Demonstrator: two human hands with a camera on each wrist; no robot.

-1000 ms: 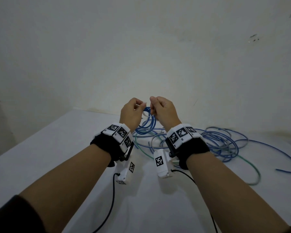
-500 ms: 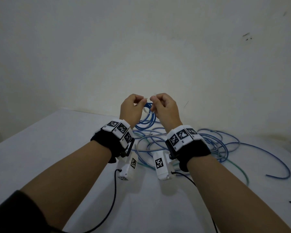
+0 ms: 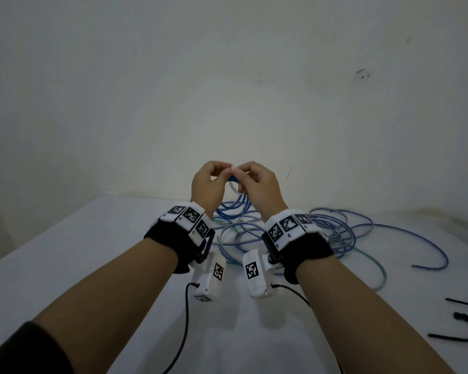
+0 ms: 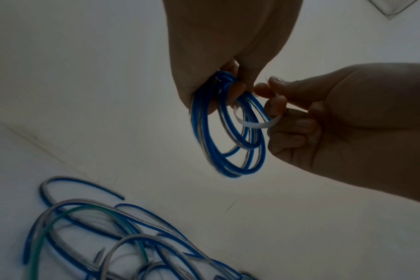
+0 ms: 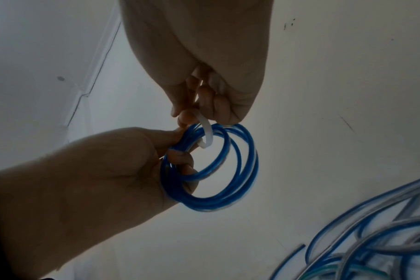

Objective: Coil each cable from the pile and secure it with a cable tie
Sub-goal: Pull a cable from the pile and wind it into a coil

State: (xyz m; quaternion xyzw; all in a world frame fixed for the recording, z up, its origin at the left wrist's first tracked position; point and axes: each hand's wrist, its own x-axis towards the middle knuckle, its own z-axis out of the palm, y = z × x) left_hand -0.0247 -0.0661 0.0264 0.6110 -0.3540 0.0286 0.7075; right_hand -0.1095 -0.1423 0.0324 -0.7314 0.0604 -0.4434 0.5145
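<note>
A small coil of blue cable [image 4: 228, 132] [image 5: 211, 168] hangs in the air above the table. My left hand [image 3: 208, 182] [image 4: 218, 83] pinches its top between thumb and fingers. My right hand [image 3: 254, 182] [image 5: 199, 106] pinches a white cable tie [image 4: 254, 124] [image 5: 208, 132] [image 3: 234, 188] that curves through the coil's loops. Both hands meet fingertip to fingertip just above the coil. In the head view the hands hide most of the coil.
A loose pile of blue, grey and green cables [image 3: 322, 233] [image 4: 103, 236] lies on the white table [image 3: 65, 252] behind and right of my wrists. Black cable ties [image 3: 465, 325] lie at the table's right edge. A bare wall stands close behind.
Both hands have risen a little with the coil and closed together, and the white tie now curves under the coil's strands. The head view has tilted slightly.
</note>
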